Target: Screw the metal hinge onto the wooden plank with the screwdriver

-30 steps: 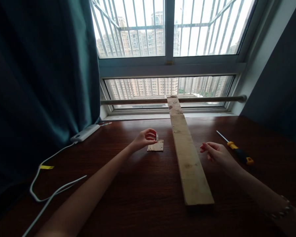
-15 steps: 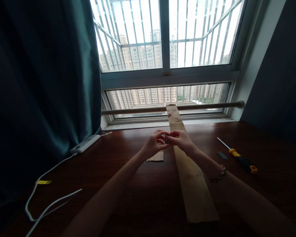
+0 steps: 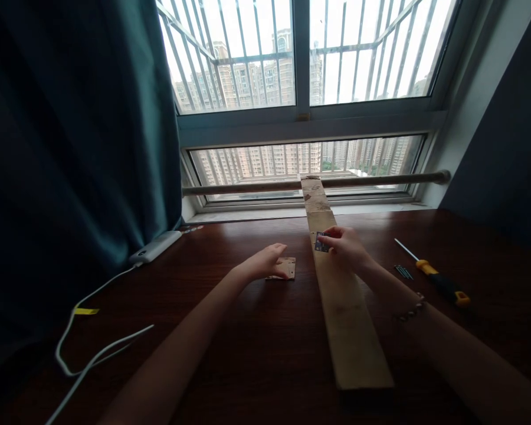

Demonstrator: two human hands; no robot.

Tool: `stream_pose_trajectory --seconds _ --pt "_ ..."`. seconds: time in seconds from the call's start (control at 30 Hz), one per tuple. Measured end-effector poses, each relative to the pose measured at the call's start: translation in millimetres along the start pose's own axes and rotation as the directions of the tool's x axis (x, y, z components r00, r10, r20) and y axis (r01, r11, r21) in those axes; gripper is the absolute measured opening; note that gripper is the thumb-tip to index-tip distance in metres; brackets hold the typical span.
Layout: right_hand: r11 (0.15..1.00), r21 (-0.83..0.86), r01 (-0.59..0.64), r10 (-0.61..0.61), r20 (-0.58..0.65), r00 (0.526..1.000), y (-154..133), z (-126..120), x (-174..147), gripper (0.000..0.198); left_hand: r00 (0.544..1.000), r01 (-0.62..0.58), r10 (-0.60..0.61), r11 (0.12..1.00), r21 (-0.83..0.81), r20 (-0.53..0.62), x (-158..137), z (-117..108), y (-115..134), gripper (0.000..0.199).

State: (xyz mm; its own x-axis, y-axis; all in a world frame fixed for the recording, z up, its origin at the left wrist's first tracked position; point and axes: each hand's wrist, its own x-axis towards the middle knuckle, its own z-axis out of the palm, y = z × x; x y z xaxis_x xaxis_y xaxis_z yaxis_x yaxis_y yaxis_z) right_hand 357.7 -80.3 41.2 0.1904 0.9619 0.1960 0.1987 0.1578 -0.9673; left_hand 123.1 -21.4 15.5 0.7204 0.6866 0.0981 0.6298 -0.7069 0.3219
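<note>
My right hand [image 3: 343,245] pinches a small dark, flat square piece with light marks [image 3: 321,241] between thumb and fingers. That piece is over the far part of a long wooden board [image 3: 351,313]; I cannot tell whether it touches the wood. My left hand [image 3: 269,261] is open, thumb and fingers apart, above a short thin piece of wood [image 3: 288,270] with small dark holes. The hand partly hides this piece, and whether it touches it is unclear.
A yellow and black screwdriver [image 3: 442,283] lies on the right, beside several screws [image 3: 403,272]. On the left are a white power strip [image 3: 157,247], a white cable [image 3: 101,354] and a yellow tag [image 3: 87,311]. The board reaches the rail [image 3: 380,180] by the window.
My hands have parted. The right one has carried the dark piece right, over the board, while the left has let go and lowered toward the short wood piece. The view has shifted slightly.
</note>
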Motion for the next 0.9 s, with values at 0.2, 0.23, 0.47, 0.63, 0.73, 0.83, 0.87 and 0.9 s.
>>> stream_pose_trajectory --seconds 0.2,0.23,0.47,0.63,0.73,0.83,0.87,0.9 --pt "0.997 -0.073 0.028 -0.043 -0.214 0.976 19 -12 13 0.021 0.999 0.023 -0.02 0.998 -0.066 0.039 3 15 -16 0.076" --pt "0.998 -0.061 0.025 -0.04 -0.256 0.966 21 -14 15 0.021 0.999 0.015 -0.012 0.996 -0.084 0.034 3 16 -18 0.073" --pt "0.965 0.24 -0.103 0.164 -0.25 0.954 29 -19 19 0.022 1.0 -0.021 0.021 0.99 -0.141 -0.006 3 16 -19 0.066" --pt "0.903 0.415 -0.109 0.194 -0.168 0.967 26 -16 17 0.025 0.999 -0.02 0.016 0.988 -0.153 -0.028 3 18 -17 0.067" --pt "0.908 0.401 -0.117 0.193 -0.154 0.969 24 -16 18 0.024 0.999 -0.012 0.007 0.986 -0.163 -0.033 3 19 -17 0.066" --pt "0.926 0.357 -0.123 0.194 -0.171 0.966 22 -17 18 0.022 0.999 -0.017 0.012 0.987 -0.162 -0.031 2 18 -18 0.066" --pt "0.931 0.344 -0.121 0.194 -0.186 0.963 21 -17 17 0.021 0.999 -0.018 0.014 0.988 -0.155 -0.029 2 18 -18 0.067" --pt "0.936 0.33 -0.12 0.193 -0.201 0.96 19 -18 16 0.021 1.0 -0.02 0.016 0.989 -0.148 -0.026 2 18 -17 0.068"
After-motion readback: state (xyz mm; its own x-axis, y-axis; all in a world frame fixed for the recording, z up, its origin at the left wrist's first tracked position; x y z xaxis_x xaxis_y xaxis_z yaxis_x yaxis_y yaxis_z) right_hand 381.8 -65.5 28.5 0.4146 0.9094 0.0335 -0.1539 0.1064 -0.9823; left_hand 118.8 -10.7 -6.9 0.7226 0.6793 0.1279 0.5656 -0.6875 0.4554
